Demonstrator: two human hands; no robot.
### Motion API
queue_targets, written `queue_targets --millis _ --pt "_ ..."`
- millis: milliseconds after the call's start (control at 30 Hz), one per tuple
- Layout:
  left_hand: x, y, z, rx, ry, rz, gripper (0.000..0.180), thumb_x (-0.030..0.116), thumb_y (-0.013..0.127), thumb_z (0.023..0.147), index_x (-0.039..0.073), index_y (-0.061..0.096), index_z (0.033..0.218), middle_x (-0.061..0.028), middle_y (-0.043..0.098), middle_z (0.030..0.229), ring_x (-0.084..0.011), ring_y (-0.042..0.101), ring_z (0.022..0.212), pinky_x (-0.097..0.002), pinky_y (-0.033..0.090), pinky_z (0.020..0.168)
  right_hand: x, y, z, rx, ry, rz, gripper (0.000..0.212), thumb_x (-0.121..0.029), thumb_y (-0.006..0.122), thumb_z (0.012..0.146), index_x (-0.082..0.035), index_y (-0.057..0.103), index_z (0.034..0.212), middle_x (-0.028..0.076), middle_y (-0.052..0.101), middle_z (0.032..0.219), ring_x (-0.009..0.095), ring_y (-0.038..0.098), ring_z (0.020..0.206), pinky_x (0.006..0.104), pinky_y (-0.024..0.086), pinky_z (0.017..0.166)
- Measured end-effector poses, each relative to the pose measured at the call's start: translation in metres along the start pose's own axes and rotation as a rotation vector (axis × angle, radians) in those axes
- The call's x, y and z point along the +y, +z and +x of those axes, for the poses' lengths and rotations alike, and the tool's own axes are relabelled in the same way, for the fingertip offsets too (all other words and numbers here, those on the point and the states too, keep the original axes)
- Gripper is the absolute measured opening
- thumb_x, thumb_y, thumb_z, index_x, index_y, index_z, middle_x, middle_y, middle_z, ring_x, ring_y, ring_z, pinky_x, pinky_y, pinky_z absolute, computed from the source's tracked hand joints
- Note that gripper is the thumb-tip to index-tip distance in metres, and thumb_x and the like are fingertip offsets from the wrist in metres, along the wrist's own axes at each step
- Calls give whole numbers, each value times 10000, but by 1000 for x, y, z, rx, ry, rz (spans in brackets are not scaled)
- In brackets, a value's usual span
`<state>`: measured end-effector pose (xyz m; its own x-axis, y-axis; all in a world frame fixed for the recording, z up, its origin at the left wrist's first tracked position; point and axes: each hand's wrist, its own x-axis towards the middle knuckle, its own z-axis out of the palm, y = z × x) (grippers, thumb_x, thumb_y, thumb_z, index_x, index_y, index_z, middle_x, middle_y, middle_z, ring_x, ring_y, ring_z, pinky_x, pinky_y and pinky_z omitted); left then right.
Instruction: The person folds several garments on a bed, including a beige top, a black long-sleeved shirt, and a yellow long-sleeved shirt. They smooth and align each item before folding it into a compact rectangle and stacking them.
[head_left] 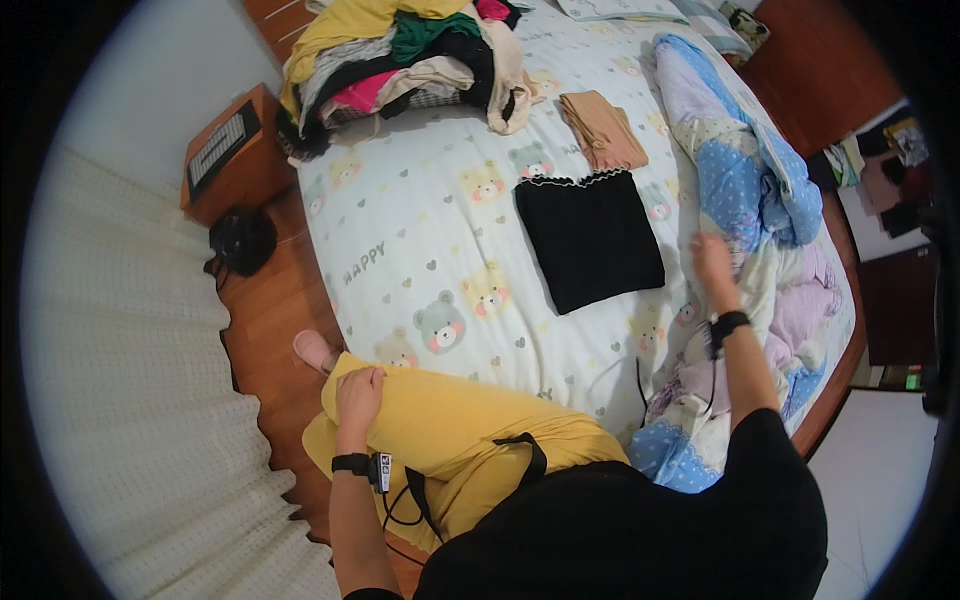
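My left hand [358,397] rests on the knee of my yellow trousers [470,405], fingers loosely bent and holding nothing I can see. On the right, my right hand [713,262] is beside the crumpled blue and white quilt [730,185]; its fingers are blurred, and whether they touch the cloth is unclear. A black garment [592,243] with a wavy, light-trimmed edge lies folded in a near square on the bed, left of my right hand. Just beyond it is a folded tan garment [603,130].
A heap of mixed clothes [400,75] sits at the bed's far left. The bed sheet [410,200] has a bear print. Left of the bed stand a wooden cabinet [262,140], a round black object [243,242] on the floor, and a pale curtain [130,330]. Thin black cables hang near both wrists.
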<state>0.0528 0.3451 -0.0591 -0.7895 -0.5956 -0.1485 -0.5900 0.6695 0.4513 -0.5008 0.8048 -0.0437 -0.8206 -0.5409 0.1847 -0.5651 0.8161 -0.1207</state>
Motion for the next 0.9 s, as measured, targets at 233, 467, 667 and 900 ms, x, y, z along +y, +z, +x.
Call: queue_targets --millis 233,467,667,900 --pt "-3 3 -15 111 29 -24 279 215 518 990 53 730 910 -136 730 942 -318 653 945 -424 420 986 -298 54 14 47 -631 420 194 -90 772 736 -95 709 919 44 643 1006 266 567 1041 396 455 865" --pt "1 10 -22 345 57 -29 233 175 545 978 42 716 892 -123 726 923 -311 643 942 -424 415 1003 -317 114 46 -2 -735 162 131 -150 730 759 -89 692 868 58 633 968 259 546 1010 395 413 886" --pt "1 7 -13 398 41 -49 222 166 572 953 15 704 857 -154 710 891 -341 626 901 -437 432 943 -342 110 75 60 -987 88 117 -150 686 746 -58 635 799 89 617 886 288 546 958 422 417 850" --pt "5 0 -1 452 -18 -85 212 138 582 910 4 658 763 -177 676 819 -364 615 845 -449 445 898 -577 77 97 206 -1211 491 175 -75 686 687 -111 572 815 89 531 833 305 536 904 459 414 860"
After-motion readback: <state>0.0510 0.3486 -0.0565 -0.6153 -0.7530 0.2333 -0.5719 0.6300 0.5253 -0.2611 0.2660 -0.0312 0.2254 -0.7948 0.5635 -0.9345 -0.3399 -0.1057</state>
